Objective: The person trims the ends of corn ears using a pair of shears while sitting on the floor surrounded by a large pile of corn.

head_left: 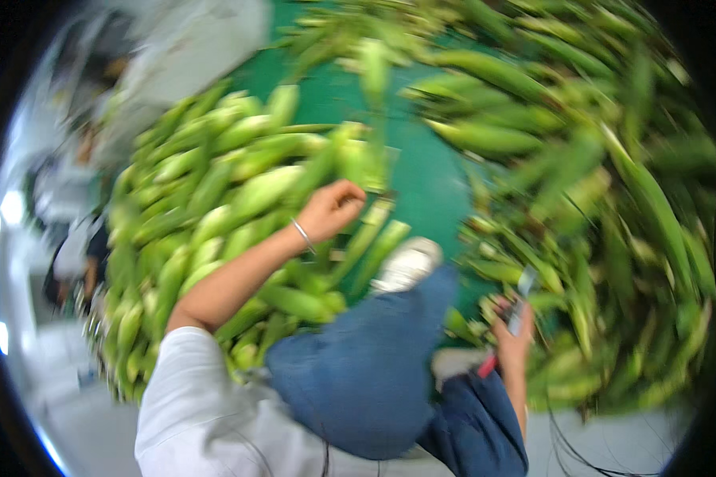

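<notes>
My left hand (334,210), with a bangle on the wrist, hovers over the right edge of a heap of green corn ears (250,199). Its fingers are curled in, and nothing shows in them. Just beyond it is a blurred corn ear (359,159), apart from the fingers. Low on the right, my right hand (514,330) grips a knife (488,365) with a pinkish-red handle, its blade pointing up and away. Leafy husks lie close to that hand.
A large pile of unhusked corn and leaves (612,199) fills the right side. More husks (374,32) lie at the far end of the green floor (429,183). A pale sack (191,56) is at the far left. My white shoe (410,264) stands between the heaps.
</notes>
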`<state>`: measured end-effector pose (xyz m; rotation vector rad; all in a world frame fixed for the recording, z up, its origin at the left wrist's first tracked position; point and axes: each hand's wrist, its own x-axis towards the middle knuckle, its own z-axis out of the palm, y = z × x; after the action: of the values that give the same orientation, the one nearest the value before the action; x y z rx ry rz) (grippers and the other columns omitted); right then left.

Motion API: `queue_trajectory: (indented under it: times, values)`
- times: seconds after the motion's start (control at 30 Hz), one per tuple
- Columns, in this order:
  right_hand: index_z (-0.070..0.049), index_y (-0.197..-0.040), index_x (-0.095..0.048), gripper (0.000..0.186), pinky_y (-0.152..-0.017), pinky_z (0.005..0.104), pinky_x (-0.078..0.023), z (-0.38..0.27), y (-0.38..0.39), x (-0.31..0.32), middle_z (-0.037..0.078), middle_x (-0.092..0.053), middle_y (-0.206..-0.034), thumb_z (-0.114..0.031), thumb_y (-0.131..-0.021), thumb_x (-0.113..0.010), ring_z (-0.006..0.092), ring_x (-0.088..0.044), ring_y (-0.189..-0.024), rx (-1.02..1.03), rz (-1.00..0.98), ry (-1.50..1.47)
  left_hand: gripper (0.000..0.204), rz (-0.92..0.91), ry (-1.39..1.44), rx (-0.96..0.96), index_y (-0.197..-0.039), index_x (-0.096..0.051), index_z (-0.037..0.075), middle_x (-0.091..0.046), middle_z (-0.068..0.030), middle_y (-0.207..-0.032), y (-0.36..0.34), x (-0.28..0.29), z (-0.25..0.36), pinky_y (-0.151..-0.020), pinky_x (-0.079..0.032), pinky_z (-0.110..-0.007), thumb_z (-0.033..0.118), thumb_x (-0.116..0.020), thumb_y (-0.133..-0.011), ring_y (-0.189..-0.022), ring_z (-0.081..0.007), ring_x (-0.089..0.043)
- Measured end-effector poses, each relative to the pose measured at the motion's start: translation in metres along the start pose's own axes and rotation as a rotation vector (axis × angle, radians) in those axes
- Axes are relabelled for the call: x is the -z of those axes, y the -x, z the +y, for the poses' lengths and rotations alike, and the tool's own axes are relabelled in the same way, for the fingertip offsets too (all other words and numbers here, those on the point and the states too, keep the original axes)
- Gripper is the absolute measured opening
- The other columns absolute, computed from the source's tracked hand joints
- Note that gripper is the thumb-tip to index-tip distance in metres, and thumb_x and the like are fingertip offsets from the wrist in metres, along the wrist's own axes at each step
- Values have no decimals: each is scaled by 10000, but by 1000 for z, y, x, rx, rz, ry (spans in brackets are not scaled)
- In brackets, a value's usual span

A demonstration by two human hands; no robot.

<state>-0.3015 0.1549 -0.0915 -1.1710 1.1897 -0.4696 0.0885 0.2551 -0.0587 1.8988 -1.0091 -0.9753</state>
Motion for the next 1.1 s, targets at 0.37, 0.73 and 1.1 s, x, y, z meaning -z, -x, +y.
queue_trajectory:
  times: [0.37, 0.73, 1.1]
  values:
    - [-7, -1194, -421, 508, -795, 281, -470, -2, -14, 10, 82, -562, -996, 31, -715, -589, 160, -570, -921, -62, 194, -187, 743, -125, -319, -30, -1165, -494, -76, -575, -235, -1116, -215, -299, 114, -865, -456, -335, 484, -691, -719, -985, -281, -588]
    - [-12, -1190, -434, 510, -781, 279, -471, -1, -8, 13, 58, -556, -954, -14, -713, -612, 144, -562, -853, -105, 24, -131, 367, -415, -64, 483, -998, -558, 45, -510, -24, -718, -142, -113, 54, -465, -376, -242, 382, -586, -856, -559, -107, -462]
    - [18, -1101, -445, 487, -797, 303, -426, -29, -30, -1, 109, -535, -961, -170, -684, -611, 208, -522, -891, -47, -317, 49, 433, -308, -423, 13, -906, -552, -28, -543, -78, -679, -14, -28, 84, -581, -421, -284, 399, -604, -848, -649, -122, -499]
